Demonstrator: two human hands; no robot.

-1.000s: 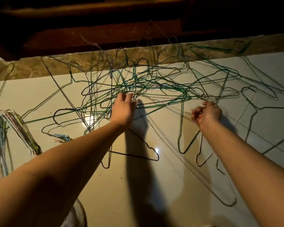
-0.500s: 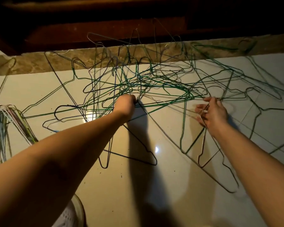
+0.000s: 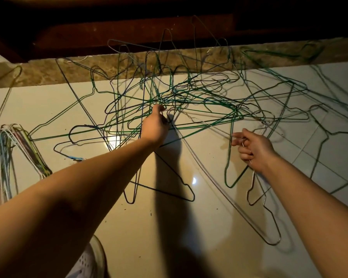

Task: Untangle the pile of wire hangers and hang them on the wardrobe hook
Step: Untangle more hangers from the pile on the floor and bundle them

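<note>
Because each piece is thin bent wire, the pile of wire hangers (image 3: 189, 97) should weigh little but behave springily: stiff enough to keep its shape, yet quick to snag on any hook or shoulder it crosses. It sprawls across the pale tiled floor (image 3: 48, 101), mostly green and dark wires knotted thickest at the middle, with loose outliers reaching to the right. One silver hanger (image 3: 273, 243) lies partly out of the mass, its long bar running toward the viewer. The right hand (image 3: 253, 149) has its fingers curled round that hanger's wire, while the left hand (image 3: 156, 127) reaches into the heart of the knot, fingers closed on wires near where the silver hook seems to be caught. A hold near the neck, as judged from here, gives the best control for turning the hook free; a pull on the far bar would likely drag the whole heap along. To the left lies a neat bundle of coloured hangers (image 3: 18, 149). Beyond the pile runs a marbled strip (image 3: 48, 71) beneath dark wooden furniture (image 3: 129, 33). No wardrobe hook is in view.
</note>
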